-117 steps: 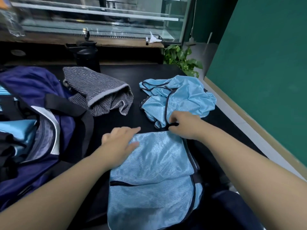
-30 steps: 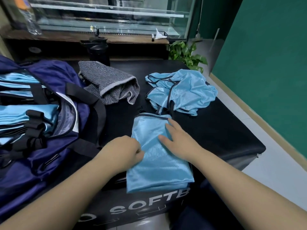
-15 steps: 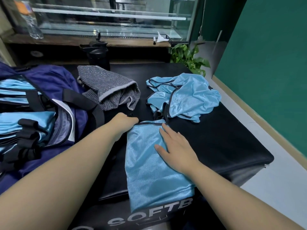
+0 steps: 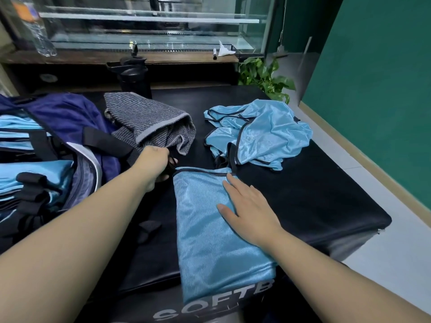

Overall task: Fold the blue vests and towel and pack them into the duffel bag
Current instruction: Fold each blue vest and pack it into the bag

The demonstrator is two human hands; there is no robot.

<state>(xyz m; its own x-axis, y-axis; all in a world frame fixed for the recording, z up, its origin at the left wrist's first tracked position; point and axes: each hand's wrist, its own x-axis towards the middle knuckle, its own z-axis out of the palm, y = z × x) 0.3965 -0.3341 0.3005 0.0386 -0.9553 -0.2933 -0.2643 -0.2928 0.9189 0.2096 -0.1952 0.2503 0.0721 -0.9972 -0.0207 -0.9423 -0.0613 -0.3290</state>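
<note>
Right hand (image 4: 250, 212) lies flat, fingers straight and spread a little, palm pressing down on the folded vest (image 4: 217, 231). That vest is a long blue rectangle under the hand, its near end hanging over the front edge of the black mat (image 4: 314, 199), partly covering white lettering there.

Left hand (image 4: 155, 163) is curled at the vest's far left corner, just left of the right hand's fingertips, fingers pinching something dark at the black trim; can't tell exactly what, strap or edge.

Beyond the right hand, a crumpled vest (image 4: 263, 134) lies unfolded, its black trim touching the folded vest's far edge. Beyond the left hand, a grey striped towel (image 4: 149, 122), loosely bunched, just beside the knuckles.

Left of the left arm sits the open duffel bag (image 4: 70, 117), navy with black straps, folded blue vests stacked inside (image 4: 35, 178).

Farther back: black bottle (image 4: 134, 78) behind the towel, green plant (image 4: 265, 78) beyond the crumpled vest, glass cabinet (image 4: 149, 26) across the back, clear water bottle (image 4: 35, 31) at its left. Green wall (image 4: 377, 78) to the right of the right arm.
</note>
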